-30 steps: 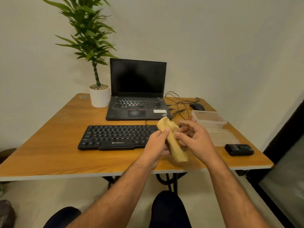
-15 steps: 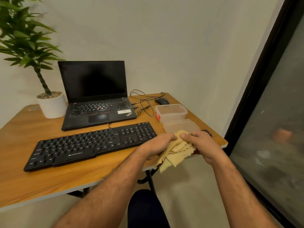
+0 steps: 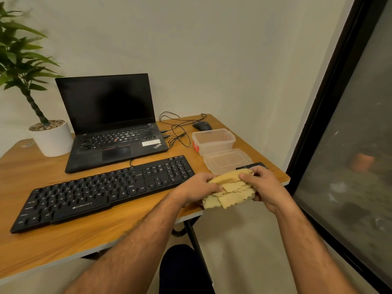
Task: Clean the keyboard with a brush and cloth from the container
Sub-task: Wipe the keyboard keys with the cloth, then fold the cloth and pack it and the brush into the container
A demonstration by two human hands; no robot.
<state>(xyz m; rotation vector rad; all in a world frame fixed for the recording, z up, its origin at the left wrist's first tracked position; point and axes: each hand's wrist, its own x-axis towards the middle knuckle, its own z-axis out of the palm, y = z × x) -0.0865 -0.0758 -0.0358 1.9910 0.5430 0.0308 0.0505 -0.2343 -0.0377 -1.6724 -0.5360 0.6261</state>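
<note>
Wooden desk (image 3: 63, 236) stands against a pale wall, with a dark glass door at the right. From the head view, both hands hold a folded yellow cloth (image 3: 231, 190) over the desk's front right corner: the left hand (image 3: 196, 188) grips its left end with curled fingers, the right hand (image 3: 262, 184) pinches its right end. A black Zebronics keyboard (image 3: 101, 193) lies just left of the hands. Behind the cloth sit the clear container (image 3: 213, 141) and its lid (image 3: 227, 161). Farther back are an open laptop (image 3: 110, 122), a mouse (image 3: 202, 125) and a potted plant (image 3: 51, 136).

Laptop (image 3: 112, 124) open (screen dark), potted plant (image 3: 51, 136) left, mouse (image 3: 202, 125) behind.
</note>
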